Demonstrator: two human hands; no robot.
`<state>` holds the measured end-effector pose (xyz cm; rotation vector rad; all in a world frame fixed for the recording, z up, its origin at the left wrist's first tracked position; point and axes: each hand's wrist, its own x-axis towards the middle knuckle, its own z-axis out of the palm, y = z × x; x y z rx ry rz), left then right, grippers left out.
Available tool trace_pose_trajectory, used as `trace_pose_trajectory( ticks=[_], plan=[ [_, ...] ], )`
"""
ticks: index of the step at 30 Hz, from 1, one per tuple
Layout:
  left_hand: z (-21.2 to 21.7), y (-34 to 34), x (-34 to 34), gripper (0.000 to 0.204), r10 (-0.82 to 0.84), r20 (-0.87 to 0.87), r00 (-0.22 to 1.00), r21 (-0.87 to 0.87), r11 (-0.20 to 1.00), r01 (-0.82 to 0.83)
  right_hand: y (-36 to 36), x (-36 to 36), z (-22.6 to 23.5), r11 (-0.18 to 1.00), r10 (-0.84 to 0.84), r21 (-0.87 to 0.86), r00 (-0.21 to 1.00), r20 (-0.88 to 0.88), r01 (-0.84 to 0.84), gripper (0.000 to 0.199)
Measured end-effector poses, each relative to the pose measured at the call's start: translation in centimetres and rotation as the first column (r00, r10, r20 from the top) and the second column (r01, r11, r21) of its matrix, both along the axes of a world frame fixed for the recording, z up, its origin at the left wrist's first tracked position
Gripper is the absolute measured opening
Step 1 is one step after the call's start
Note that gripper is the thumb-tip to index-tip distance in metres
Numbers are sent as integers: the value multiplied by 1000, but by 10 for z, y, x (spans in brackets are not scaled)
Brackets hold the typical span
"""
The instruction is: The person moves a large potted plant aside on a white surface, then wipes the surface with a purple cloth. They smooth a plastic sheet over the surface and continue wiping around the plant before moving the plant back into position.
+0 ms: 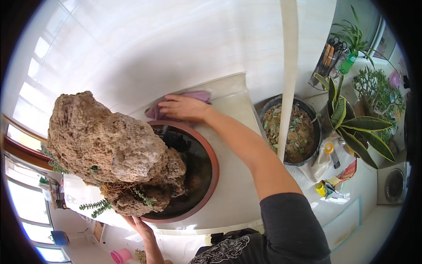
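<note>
A large rough brown rock (110, 149) stands in a round reddish-brown basin (214, 176) of dark water, small green plants growing on it. Behind the basin's far rim, my right hand (187, 108) is on a crumpled purple cloth (200, 96), its fingers bent over the fabric against the ledge at the wall. My left hand (140, 226) is at the near rim of the basin, below the overhanging rock. Its fingers are closed against the rim there, their tips hidden by the rock.
Right of the pale counter (233, 176) stands a black pot of soil (288, 127), with an upright pale pole (288, 66) in front. Farther right are a snake plant (351, 121), other potted plants and a washing machine (392, 182). A pink bucket (120, 255) sits at lower left.
</note>
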<state>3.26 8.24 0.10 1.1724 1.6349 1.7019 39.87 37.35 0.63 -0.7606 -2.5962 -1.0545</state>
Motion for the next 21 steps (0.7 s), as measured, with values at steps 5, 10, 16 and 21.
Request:
trace_pose_trajectory(
  ticks=[5, 10, 16, 21],
  plan=[
    [3, -6, -4, 75, -71, -78, 994, -20, 997, 70, -58, 93, -2, 974, -214, -132, 931, -295, 182, 51],
    [14, -4, 17, 75, -25, -66, 998, -32, 999, 22, -60, 111, 2, 990, -138, -91, 918, -371, 112, 45],
    [18, -5, 21, 76, -11, -14, 1000, -48, 999, 10, 11, 2, -11, 994, 108, 24, 980, -169, -105, 37],
    [9, -3, 3, 78, -22, -79, 997, -49, 999, 18, 18, -15, 1, 973, 207, -66, 959, -193, -223, 27]
  ],
)
